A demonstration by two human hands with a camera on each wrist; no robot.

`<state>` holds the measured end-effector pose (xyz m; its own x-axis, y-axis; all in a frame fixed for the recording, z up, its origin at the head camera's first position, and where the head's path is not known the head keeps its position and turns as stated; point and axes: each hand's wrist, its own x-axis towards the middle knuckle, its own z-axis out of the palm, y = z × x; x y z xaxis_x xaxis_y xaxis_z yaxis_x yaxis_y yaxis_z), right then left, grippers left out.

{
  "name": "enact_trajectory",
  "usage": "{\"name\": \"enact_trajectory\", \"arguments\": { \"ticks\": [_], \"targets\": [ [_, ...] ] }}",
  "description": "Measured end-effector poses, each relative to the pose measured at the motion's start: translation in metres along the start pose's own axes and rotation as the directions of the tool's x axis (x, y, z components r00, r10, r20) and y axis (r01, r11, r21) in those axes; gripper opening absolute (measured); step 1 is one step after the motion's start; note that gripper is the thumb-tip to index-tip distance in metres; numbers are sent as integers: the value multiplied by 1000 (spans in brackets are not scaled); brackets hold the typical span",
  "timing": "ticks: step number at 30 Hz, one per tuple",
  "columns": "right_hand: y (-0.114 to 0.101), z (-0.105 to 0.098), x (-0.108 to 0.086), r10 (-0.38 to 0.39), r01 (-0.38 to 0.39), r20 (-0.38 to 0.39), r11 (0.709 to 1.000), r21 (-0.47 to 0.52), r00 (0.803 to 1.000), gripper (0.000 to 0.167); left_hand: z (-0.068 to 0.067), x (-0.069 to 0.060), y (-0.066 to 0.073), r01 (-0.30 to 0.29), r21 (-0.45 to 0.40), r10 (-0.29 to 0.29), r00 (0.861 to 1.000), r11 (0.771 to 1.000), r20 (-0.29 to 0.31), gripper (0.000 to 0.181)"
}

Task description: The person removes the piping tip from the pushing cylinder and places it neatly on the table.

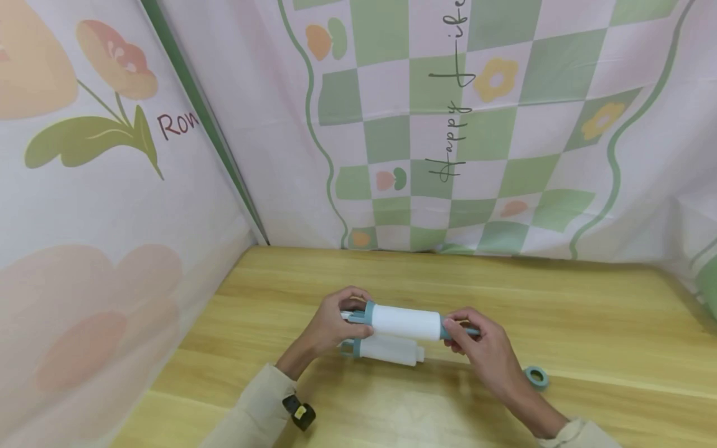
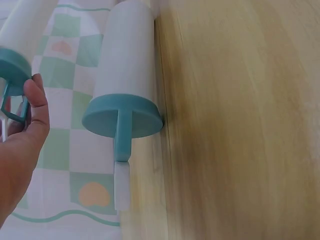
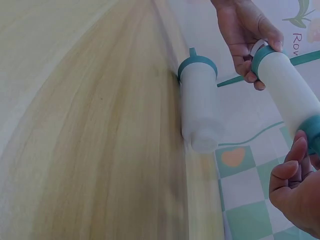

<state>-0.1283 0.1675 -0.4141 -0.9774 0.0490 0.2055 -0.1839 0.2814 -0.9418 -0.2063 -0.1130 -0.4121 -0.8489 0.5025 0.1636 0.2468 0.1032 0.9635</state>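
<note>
A white cylindrical bottle [image 1: 406, 322] with teal end pieces lies level between both hands, above the table. My left hand [image 1: 332, 320] grips its left end, round the teal cap [image 1: 369, 312] with the folding handle. At the other end, my right hand [image 1: 486, 342] pinches the teal tapered nozzle [image 1: 445, 327], its tip poking out past the fingers. A second white bottle [image 1: 389, 352] lies on its side just in front; its right end shows a bare white neck [image 3: 204, 141]. Its teal cap [image 2: 122, 107] with a handle points left.
Right of the right forearm, a teal ring [image 1: 529, 377] lies on the wooden table [image 1: 616, 323]. A black strap with a small box [image 1: 302, 415] sits at the left sleeve. Printed cloths [image 1: 386, 137] hang behind and along the left side of the table.
</note>
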Motion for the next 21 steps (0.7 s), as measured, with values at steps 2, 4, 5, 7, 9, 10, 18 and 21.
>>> {"name": "enact_trajectory", "arguments": {
  "ticks": [2, 4, 5, 7, 9, 10, 18, 21],
  "targets": [
    [0, 0, -1, -33, 33, -3, 999, -16, 999, 20, 1, 0, -1, 23, -5, -23, 1000, 1000, -10, 41],
    [0, 0, -1, -67, 67, -8, 997, -25, 998, 19, 2, -1, -1, 49, -9, -49, 998, 999, -30, 40],
    [0, 0, -1, -86, 85, -6, 996, -30, 996, 19, 2, -2, -1, 64, -12, -65, 997, 998, -42, 40],
    [-1, 0, 1, -113, 113, 9, 993, -24, 994, 19, 2, -4, -1, 76, -12, -77, 995, 997, -65, 39],
    [-2, -1, 2, -117, 117, 22, 993, -9, 993, 18, 2, -4, 0, 75, -7, -76, 994, 997, -76, 40],
    [-1, -1, 3, -118, 118, 30, 993, -2, 993, 18, 2, -4, 1, 72, -2, -72, 994, 997, -77, 40],
    [3, -2, 2, -130, 130, 41, 991, 15, 991, 17, 2, -1, 0, 79, 1, -79, 996, 997, -52, 39],
    [5, -3, 1, -143, 143, 39, 990, -5, 989, 17, 2, -1, 1, 86, -1, -86, 995, 996, -44, 39]
  ]
}}
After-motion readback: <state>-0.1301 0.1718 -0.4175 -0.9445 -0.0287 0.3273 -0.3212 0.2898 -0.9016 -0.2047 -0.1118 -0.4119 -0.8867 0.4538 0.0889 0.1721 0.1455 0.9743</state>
